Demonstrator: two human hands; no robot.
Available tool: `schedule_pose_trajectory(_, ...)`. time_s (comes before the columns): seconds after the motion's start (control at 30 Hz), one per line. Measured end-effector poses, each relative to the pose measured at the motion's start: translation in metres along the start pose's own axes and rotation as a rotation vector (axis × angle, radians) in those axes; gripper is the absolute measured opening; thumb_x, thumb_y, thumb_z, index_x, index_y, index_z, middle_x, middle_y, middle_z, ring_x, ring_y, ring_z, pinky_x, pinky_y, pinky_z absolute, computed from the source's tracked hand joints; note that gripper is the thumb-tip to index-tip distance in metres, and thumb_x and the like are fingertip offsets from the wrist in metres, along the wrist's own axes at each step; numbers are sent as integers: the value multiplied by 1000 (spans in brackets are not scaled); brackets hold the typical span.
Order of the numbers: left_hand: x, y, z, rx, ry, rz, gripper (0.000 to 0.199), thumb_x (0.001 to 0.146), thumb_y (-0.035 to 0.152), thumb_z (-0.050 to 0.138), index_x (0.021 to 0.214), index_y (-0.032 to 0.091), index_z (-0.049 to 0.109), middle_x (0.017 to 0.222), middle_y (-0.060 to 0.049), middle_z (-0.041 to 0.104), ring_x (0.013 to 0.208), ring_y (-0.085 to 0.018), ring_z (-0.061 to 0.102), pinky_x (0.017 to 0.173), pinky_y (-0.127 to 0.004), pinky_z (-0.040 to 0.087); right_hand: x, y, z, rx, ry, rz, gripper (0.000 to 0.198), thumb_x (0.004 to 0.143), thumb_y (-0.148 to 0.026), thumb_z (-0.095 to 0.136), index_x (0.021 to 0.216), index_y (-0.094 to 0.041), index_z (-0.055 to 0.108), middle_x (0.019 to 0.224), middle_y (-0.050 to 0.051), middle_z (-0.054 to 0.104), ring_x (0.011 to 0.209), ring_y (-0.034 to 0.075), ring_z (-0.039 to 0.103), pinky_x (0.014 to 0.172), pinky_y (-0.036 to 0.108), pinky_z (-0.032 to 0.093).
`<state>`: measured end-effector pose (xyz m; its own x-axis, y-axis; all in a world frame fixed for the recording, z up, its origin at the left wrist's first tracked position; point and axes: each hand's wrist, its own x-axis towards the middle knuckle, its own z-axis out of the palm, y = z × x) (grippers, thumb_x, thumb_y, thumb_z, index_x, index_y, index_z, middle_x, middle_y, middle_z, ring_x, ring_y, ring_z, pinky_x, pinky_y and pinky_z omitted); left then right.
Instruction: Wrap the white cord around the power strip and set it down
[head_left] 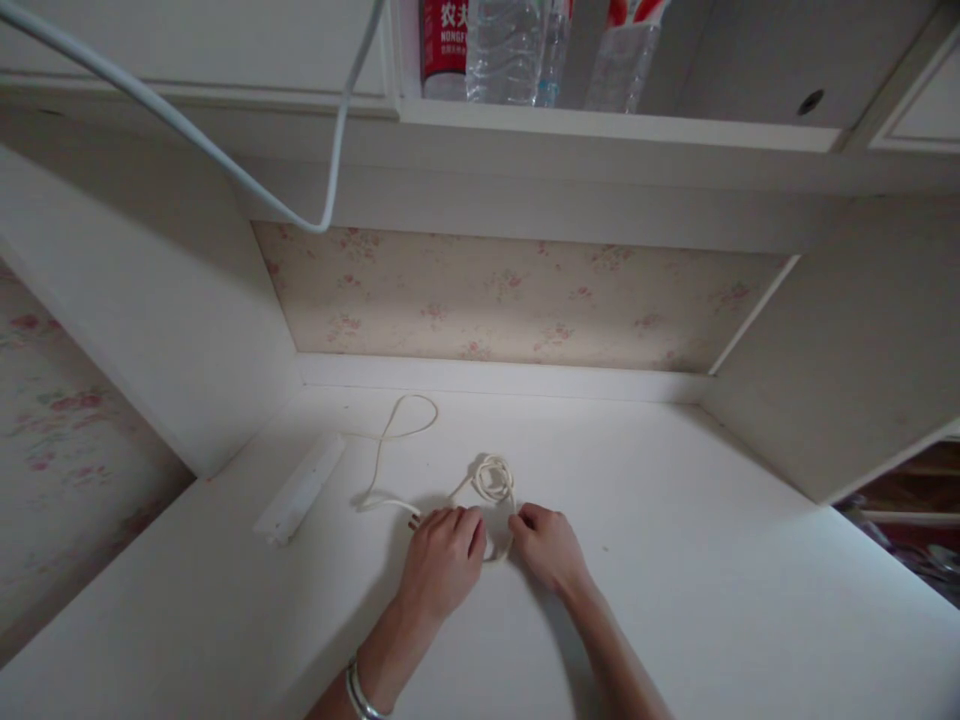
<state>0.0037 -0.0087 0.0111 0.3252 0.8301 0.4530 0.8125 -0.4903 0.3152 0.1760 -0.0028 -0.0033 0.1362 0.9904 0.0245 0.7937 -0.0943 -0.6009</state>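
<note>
A white power cord (493, 478) lies on the white desktop, partly wound into a small knotted coil. My left hand (444, 552) is closed on the cord near its plug (414, 521), whose prongs poke out beside my fingers. To the right of the coil, my right hand (549, 545) pinches another part of the same cord. Between both hands a loop of cord hangs toward me. Farther left, a white power strip (301, 488) rests at a slant, and a thin looped stretch of cord (409, 415) runs from its far end.
White side panels (795, 370) and a low back ledge (510, 382) bound the desktop (675, 560). Overhead, a shelf (615, 125) holds clear plastic bottles (504, 50) and a red package (445, 40). A thick pale cable (225, 165) dangles at upper left.
</note>
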Motion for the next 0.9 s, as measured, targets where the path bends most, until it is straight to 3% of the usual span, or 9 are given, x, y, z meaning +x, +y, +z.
schedule_pose_trajectory(0.1, 0, 1, 3, 79, -134, -15, 21, 91, 24, 41, 81, 21, 59, 73, -3, 66, 72, -19, 63, 66, -29, 42, 1, 3, -3, -19, -33, -30, 32, 83, -32, 47, 56, -21, 58, 55, 2, 60, 51, 13, 49, 51, 25, 25)
schedule_pose_trajectory(0.2, -1, 1, 2, 112, -209, -13, 27, 93, 27, 38, 78, 21, 60, 73, -3, 68, 69, -19, 65, 62, -28, 42, 3, 6, -3, 36, 85, 17, 42, 88, -48, 41, 62, -21, 61, 56, 2, 59, 54, 15, 51, 53, 26, 30)
schedule_pose_trajectory(0.27, -2, 2, 2, 123, -241, 15, 29, 93, 28, 37, 77, 21, 61, 72, -4, 69, 67, -20, 65, 61, -29, 43, 6, 7, -2, 144, 218, 58, 42, 87, -55, 40, 85, -21, 65, 73, 3, 65, 62, 17, 56, 58, 26, 37)
schedule_pose_trajectory(0.33, -4, 4, 2, 129, -272, 45, 30, 93, 29, 38, 76, 20, 62, 71, -4, 69, 66, -21, 66, 61, -30, 43, 9, 8, 2, 253, 289, 69, 49, 85, -56, 44, 114, -20, 58, 102, 8, 64, 70, 17, 59, 65, 28, 42)
schedule_pose_trajectory(0.4, -5, 6, 4, 123, -302, 73, 30, 92, 29, 39, 76, 20, 64, 72, -6, 70, 66, -22, 66, 61, -31, 44, 12, 10, 5, 306, 271, 55, 63, 84, -57, 47, 133, -19, 43, 123, 12, 55, 75, 17, 61, 71, 30, 45)
schedule_pose_trajectory(0.47, -7, 7, 6, 104, -324, 103, 31, 91, 29, 40, 77, 20, 65, 73, -6, 71, 68, -22, 67, 62, -32, 45, 14, 11, 8, 309, 216, 28, 70, 84, -56, 47, 141, -19, 34, 130, 13, 51, 79, 19, 63, 77, 32, 46)
schedule_pose_trajectory(0.67, -9, 7, 10, 34, -388, 167, 33, 92, 30, 39, 75, 21, 67, 74, -5, 72, 69, -21, 68, 65, -31, 46, 17, 13, 9, 212, 32, -14, 67, 86, -52, 46, 144, -21, 33, 112, 11, 65, 98, 25, 61, 83, 35, 43)
schedule_pose_trajectory(0.8, -10, 5, 9, 35, -397, 145, 34, 92, 32, 39, 77, 22, 68, 76, -5, 72, 71, -22, 68, 65, -31, 48, 15, 11, 5, 158, -47, 15, 64, 81, -39, 52, 141, -23, 38, 92, 7, 70, 86, 24, 64, 73, 32, 43)
schedule_pose_trajectory(0.9, -8, 3, 6, 41, -377, 95, 30, 92, 32, 39, 86, 24, 68, 82, -5, 73, 75, -23, 68, 67, -32, 49, 14, 12, 0, 283, -84, 37, 69, 76, -33, 55, 141, -19, 38, 76, 2, 69, 72, 20, 63, 65, 28, 41)
